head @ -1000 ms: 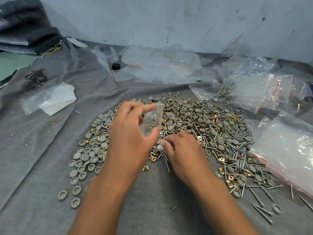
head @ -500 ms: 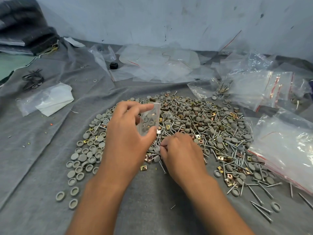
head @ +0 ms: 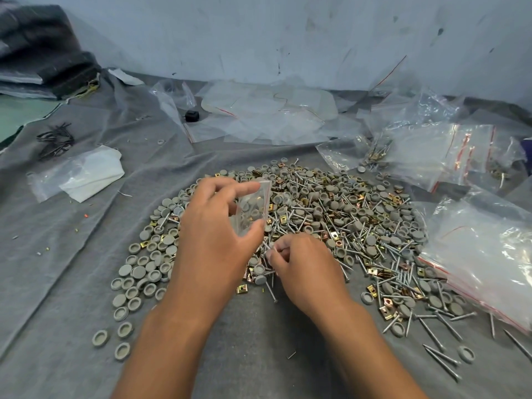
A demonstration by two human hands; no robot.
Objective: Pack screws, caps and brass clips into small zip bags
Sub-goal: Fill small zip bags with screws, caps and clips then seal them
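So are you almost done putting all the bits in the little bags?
Not nearly. A few filled bags lie at the back right. The left hand holds a small bag with some bits inside, and the right hand pinches screws off the pile. That big pile of screws, caps and clips remains.

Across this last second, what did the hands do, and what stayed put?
The right hand curled tighter at the pile's near edge and now pinches a screw. The left hand kept its grip on the small zip bag, held open above the pile. The pile and the surrounding bags stayed put.
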